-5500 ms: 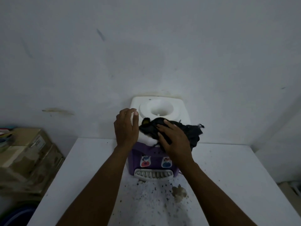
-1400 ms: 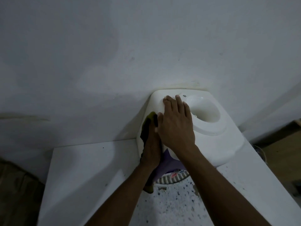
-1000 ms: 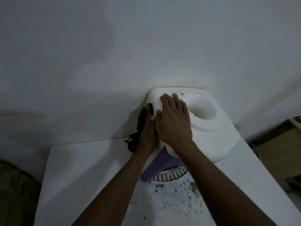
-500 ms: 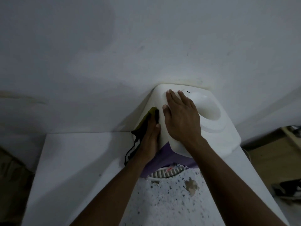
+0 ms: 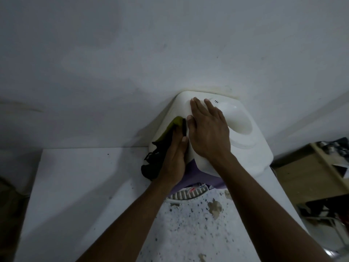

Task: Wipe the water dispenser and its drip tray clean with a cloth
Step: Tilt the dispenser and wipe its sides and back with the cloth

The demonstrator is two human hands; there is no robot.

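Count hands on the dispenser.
2. The left hand presses the cloth against the left side of the dispenser; the right hand lies flat on its top.

Dim, bluish-grey light is lying over everything, and fine noise is graining the wall point(image 5: 132, 53), which is showing broad, uneven patches of shade. The white top of the water dispenser point(image 5: 245, 148) is catching the most light, with a soft sheen and no hard glare. Diffuse shadows are falling to the left of the dispenser, onto the wall, and to the left of the forearms, across the desk point(image 5: 75, 186), so the light seems to be coming from the right. The wide lens is bowing the desk's edges and splaying them outward. The clutter at the right edge point(image 5: 328, 148) is smearing into blur, and the lower left corner is sinking into darkness.
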